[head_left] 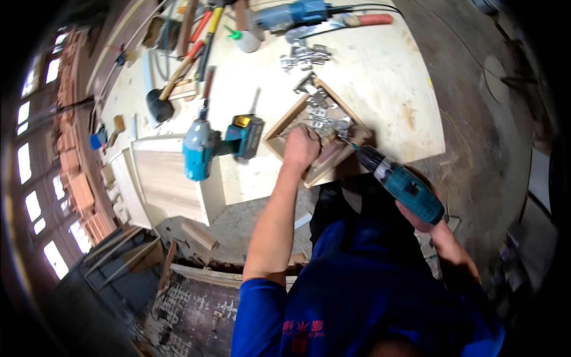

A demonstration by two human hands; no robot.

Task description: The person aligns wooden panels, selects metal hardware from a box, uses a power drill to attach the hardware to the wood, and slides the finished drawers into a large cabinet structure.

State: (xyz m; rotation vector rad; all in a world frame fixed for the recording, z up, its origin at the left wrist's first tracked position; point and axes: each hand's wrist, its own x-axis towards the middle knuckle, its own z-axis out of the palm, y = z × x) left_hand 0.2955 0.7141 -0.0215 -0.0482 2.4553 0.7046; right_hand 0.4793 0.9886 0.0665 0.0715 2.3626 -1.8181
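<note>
My left hand reaches into a shallow wooden box at the near edge of the table. Its fingers are curled down among loose metal parts, and what they pinch is hidden. Shiny metal hinges lie in the box, with one resting over its far corner. My right hand grips a teal and black cordless drill, mostly covered by the tool's body. The drill's bit points left, over the box's right side. Beyond the box, more metal hinges sit in a pile on the pale tabletop.
Left of the box lies a teal cordless driver with its battery. A mallet, a squeeze bottle, a blue corded power tool and a red-handled tool lie farther off. A wooden panelled piece occupies the left edge.
</note>
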